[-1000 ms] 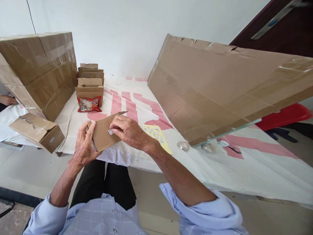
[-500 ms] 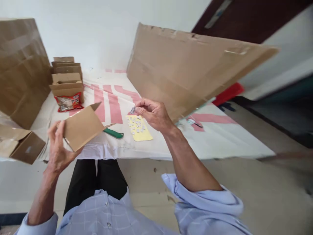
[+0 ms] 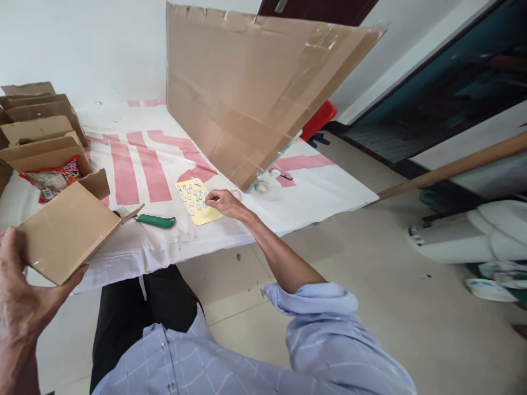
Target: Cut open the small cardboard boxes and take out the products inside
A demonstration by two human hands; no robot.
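Clearly, the grip of the left hand (image 3: 31, 307) is firm on a small brown cardboard box (image 3: 69, 230): the fingers are at its left side and the thumb is at its lower edge, with the hand opened about as wide as the box. The box is held tilted over the front left part of the counter (image 3: 304, 203), and its flaps stick out at the far end. As for the right hand (image 3: 227, 204), its fingers are bent over the right side of a yellow paper sheet (image 3: 206, 218), which carries many small whitish labels (image 3: 199, 206). The fingertips look close together, but I cannot tell if this grip is fully closed or if it has a label in it.

Between the box and the sheet lies a tool with a curved green handle (image 3: 156, 221), near one flap of the box. Behind the box, a red and transparent plastic packet (image 3: 57, 176) leans by a row of open brown cardboard boxes (image 3: 39, 118). Beyond the sheet stands a large brown cardboard panel (image 3: 255, 88), slanted and with shiny tape on it. A round transparent object (image 3: 261, 187) is just beside its lower corner. All of these rest on the counter, which has a white cloth with red printed shapes (image 3: 156, 175).
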